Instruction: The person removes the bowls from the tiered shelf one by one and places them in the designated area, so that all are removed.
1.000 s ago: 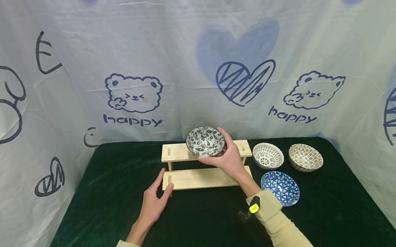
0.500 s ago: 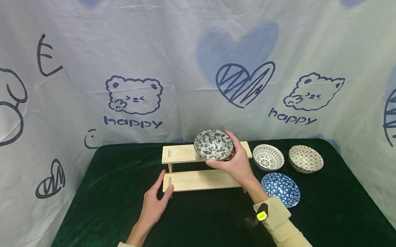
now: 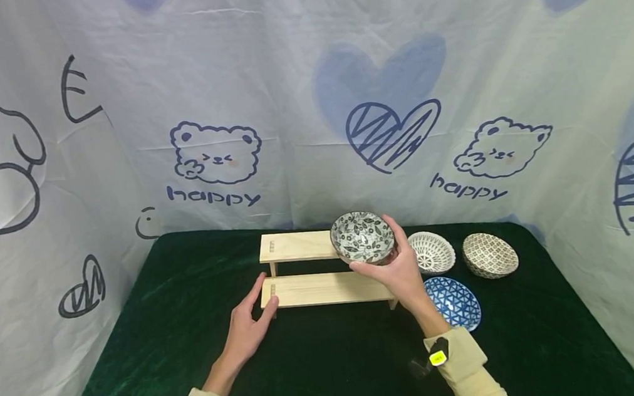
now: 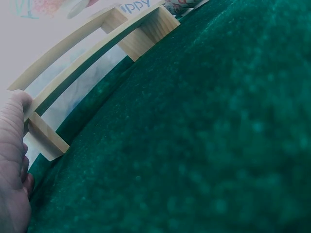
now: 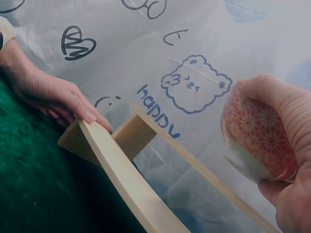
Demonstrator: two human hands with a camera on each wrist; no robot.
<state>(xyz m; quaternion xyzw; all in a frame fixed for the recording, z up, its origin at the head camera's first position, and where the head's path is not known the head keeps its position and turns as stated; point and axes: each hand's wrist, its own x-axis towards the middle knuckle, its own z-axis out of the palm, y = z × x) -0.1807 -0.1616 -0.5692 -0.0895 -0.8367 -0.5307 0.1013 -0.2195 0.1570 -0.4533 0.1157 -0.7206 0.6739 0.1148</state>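
My right hand (image 3: 397, 273) holds a small bowl (image 3: 362, 237) by its right side, thumb in front and fingers behind. Its inside has a dark floral pattern on white; the right wrist view shows a red flower-patterned outside (image 5: 260, 133). The bowl is tilted toward me, above the right part of a two-tier wooden stand. At the left end of the stand's lower shelf (image 3: 325, 288), my left hand (image 3: 244, 327) grips the board between thumb and index finger. The upper shelf (image 3: 298, 246) is partly hidden by the bowl.
Right of the stand are a white bowl (image 3: 432, 253) with a radiating pattern, a brown lattice-patterned bowl (image 3: 490, 254) and a blue triangle-patterned bowl (image 3: 455, 302), partly behind the right wrist. A dark green cloth (image 3: 332, 373) covers the table. A printed white curtain (image 3: 297, 99) hangs behind.
My right hand has carried the floral bowl rightward and slightly toward me, from the middle of the upper shelf to its right end. The left hand and the stand have stayed in place.
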